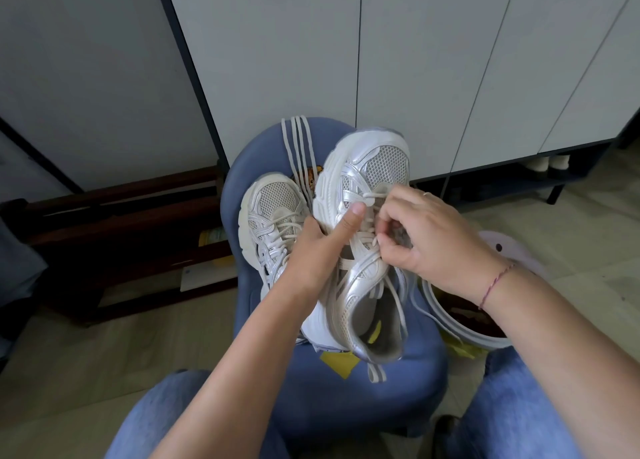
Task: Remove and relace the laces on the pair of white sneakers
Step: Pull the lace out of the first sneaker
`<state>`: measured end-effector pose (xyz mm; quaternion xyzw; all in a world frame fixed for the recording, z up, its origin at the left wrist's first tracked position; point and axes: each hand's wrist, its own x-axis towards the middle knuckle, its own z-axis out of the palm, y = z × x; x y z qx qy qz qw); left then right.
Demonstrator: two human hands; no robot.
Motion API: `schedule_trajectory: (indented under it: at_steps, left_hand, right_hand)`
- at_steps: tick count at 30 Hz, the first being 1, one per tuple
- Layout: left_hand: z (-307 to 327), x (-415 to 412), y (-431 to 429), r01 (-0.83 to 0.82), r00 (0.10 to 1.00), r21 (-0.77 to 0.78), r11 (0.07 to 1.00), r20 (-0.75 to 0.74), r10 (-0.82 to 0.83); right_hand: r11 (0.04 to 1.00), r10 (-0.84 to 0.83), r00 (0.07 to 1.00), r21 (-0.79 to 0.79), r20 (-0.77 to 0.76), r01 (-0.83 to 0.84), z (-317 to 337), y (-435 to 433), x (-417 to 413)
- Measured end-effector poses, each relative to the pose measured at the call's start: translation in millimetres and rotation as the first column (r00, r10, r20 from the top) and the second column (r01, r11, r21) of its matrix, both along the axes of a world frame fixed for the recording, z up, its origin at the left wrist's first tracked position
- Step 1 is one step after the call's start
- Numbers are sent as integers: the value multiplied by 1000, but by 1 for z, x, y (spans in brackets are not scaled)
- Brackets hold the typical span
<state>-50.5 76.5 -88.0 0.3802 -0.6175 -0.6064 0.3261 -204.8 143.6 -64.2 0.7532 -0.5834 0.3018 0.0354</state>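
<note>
White near sneaker [367, 168] is held tilted on blue chair [398, 389], toe pointing away from the person. Second sneaker [273, 199] sits just beside it on the left, laces in. Left hand [311, 251] grips near sneaker from its left side, fingers curled out of sight behind it, thumb [353, 213] laid flat on the upper beside the eyelets. Right hand [426, 237] is curled over the tongue, fingertips pinching lace [372, 195] around the middle crossings; fingers hide the exact eyelet. Step looks like pulling lace out of near sneaker, and it is early in the task, since both shoes are laced. To do it well: press the thumb down so the shoe can't roll, start at the top eyelets, slacken each crossing before drawing it through, pull one side at a time, no yanking or the tip jams. Pale strips [298, 147] lie on chair beyond the shoes, spare laces or trim, cannot tell. White bucket [460, 334] stands right of chair.
</note>
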Motion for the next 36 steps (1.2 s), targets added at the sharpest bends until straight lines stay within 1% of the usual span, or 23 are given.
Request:
schedule_trajectory:
  at_steps: [2,4,8,12,13,15,22,23,24,25,27,28,29,30,33,36]
  left_hand:
    - [-1,1,0,9,1000,-5,1000,7,-9]
    - [-1,0,-1,7,1000,22,1000,-4,-7]
    - [-2,1,1,-11,1000,54,998,-27,13]
    - [-5,1,3,-31,999,95,995,-29,34]
    - [-5,0,3,-24,999,95,995,-33,27]
    - [-5,1,3,-7,998,71,997,-59,11]
    - [-4,1,5,-11,998,56,998,-66,14]
    - [-4,1,5,-9,997,58,998,-70,13]
    - [-4,1,6,-7,997,64,998,-72,11]
    - [-3,1,7,-2,997,76,997,-78,8]
    - [-2,2,6,-4,996,104,995,-86,13]
    - [-2,2,6,-7,995,113,994,-94,17]
    - [-2,2,5,-14,995,117,993,-98,25]
    - [-2,1,5,-32,994,117,993,-98,43]
    - [-4,2,2,-50,995,105,993,-81,59]
    - [-4,2,3,-50,996,87,995,-73,57]
  right_hand:
    - [998,27,995,57,94,-32,-1,2,0]
    - [995,46,978,82,202,-64,-2,3,-1]
    - [983,27,885,148,464,-108,-1,5,-3]
    - [971,33,829,178,558,-158,3,10,-2]
    - [966,46,827,187,560,-180,4,11,-2]
    - [963,68,851,190,521,-193,6,12,-1]
    - [974,-13,939,216,344,-66,5,10,4]
    - [975,-9,938,213,345,-68,4,9,3]
    - [975,-6,924,208,382,-80,3,9,2]
    - [974,-1,892,202,452,-101,2,9,2]
    - [973,20,771,166,637,-162,2,8,1]
    - [973,27,713,145,701,-179,1,8,1]
    - [974,27,690,136,723,-180,1,8,1]
    - [976,23,709,138,705,-169,0,8,2]
    - [982,15,843,153,538,-115,-1,9,6]
    - [994,10,917,94,398,-52,-3,9,10]
